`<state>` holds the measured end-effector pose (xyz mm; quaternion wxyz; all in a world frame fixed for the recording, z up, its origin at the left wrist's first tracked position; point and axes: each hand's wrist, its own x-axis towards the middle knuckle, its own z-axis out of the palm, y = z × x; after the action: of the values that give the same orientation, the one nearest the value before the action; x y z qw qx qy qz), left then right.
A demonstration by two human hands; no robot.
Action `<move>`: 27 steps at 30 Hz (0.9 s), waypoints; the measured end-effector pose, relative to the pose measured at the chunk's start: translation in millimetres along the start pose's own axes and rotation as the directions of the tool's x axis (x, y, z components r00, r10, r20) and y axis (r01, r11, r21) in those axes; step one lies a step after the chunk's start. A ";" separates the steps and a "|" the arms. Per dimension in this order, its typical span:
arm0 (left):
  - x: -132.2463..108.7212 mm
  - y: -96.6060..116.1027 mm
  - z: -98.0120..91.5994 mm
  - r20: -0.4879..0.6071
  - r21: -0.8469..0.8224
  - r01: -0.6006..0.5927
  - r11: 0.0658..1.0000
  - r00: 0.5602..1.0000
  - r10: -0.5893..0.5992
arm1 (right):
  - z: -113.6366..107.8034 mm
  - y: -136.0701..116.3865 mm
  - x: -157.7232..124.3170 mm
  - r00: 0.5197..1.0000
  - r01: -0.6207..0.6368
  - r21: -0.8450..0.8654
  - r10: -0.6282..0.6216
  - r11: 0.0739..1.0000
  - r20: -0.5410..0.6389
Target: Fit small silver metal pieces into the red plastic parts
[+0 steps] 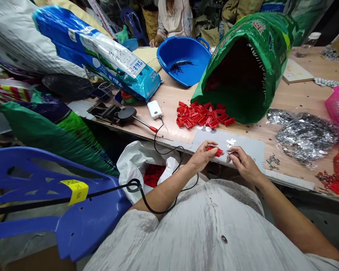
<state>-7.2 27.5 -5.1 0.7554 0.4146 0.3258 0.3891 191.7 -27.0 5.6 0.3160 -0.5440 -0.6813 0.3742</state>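
My left hand (202, 156) is closed around a small red plastic part (215, 151) above the table's front edge. Close to its right side, my right hand (243, 161) pinches a small, thin, shiny piece (229, 152), too small to name. Under both hands lies a grey sheet (250, 146) bearing a little group of flat silvery pieces (231, 142). A heap of red plastic parts (200, 114) spreads behind the hands, at the mouth of a tipped green sack (274, 49). More small metal pieces (272, 162) sit right of the sheet.
Bagged metal pieces (307, 137) and a pink basket (337, 109) stand at the right. A blue basin (183, 56) is behind. Left are a white power bank (155, 109), a lever tool (127, 113) and a blue chair (93, 222). A white sack (132, 162) holds red parts. Someone sits opposite.
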 end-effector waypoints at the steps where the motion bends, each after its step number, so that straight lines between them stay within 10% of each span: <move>1: -3.5 0.7 2.1 0.022 -0.109 0.060 0.992 0.998 -0.058 | -0.2 -4.5 -1.4 1.000 0.012 -0.001 -0.012 1.000 0.021; 12: -17.9 -3.3 16.9 0.000 -0.465 0.187 0.866 0.977 -0.211 | 7.7 -15.6 -2.8 0.996 0.077 -0.220 -0.086 0.972 -0.030; 19: -19.5 -2.4 22.9 0.028 -0.508 0.215 0.834 0.972 -0.233 | 16.8 -6.0 5.4 0.982 0.097 -0.063 -0.106 0.993 -0.154; 27: -54.6 40.2 -40.2 -0.169 -0.173 0.043 0.984 0.983 -0.073 | -9.9 26.1 51.1 0.983 -0.101 -0.174 0.071 0.980 -0.170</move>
<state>-79.3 9.9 21.7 0.7672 0.3037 0.3689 0.4278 202.5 28.0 -10.3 0.3031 -0.6284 -0.6602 0.2781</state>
